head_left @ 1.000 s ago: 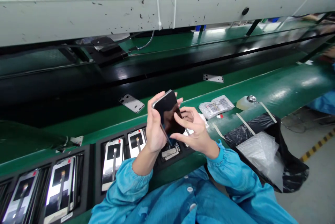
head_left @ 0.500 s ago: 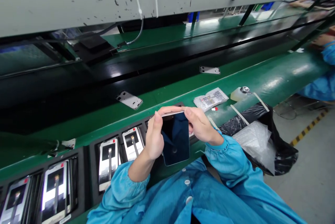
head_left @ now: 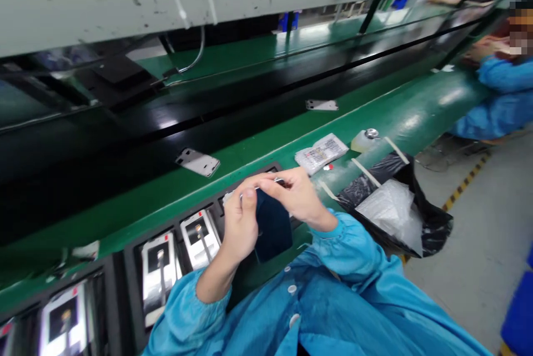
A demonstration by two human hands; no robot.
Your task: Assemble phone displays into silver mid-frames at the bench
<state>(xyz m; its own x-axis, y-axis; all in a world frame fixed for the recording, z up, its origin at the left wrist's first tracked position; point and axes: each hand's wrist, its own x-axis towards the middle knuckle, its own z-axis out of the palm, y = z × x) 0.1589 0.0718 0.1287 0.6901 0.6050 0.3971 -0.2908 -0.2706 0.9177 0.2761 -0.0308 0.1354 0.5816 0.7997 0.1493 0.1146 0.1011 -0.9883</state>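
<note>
Dark panel [head_left: 273, 229]: gripped at its upper edge by both hands of the person; the rest hangs below the fingers toward the body, glossy face visible, tilted in front of the blue smock [head_left: 266, 314]

Left hand [head_left: 241, 224]: clamped on the panel's upper left corner, thumb on the near side, fingers bent over the top edge and partly hidden; the panel lies just to the right of this palm

Right hand [head_left: 298, 196]: clamped on the upper right part of the same edge, thumb laid along the top; the panel hangs below and to the left of this hand; the two hands nearly meet

Black trays [head_left: 119, 295]: on the green counter [head_left: 410, 109], left of the left hand and reaching behind both; white-edged screen parts [head_left: 155, 284] sit in them, flat cables showing

Pale phone frames [head_left: 200, 163]: two, beyond the hands; the nearer lies partly over the dark belt [head_left: 237, 103], the other farther right

Clear packet [head_left: 321, 153]: on the counter, beyond the right hand; a bottle [head_left: 362, 141] stands near it

Black bag [head_left: 437, 232]: taped at the counter's edge, right of the right hand; crumpled clear plastic [head_left: 389, 212] inside
</note>
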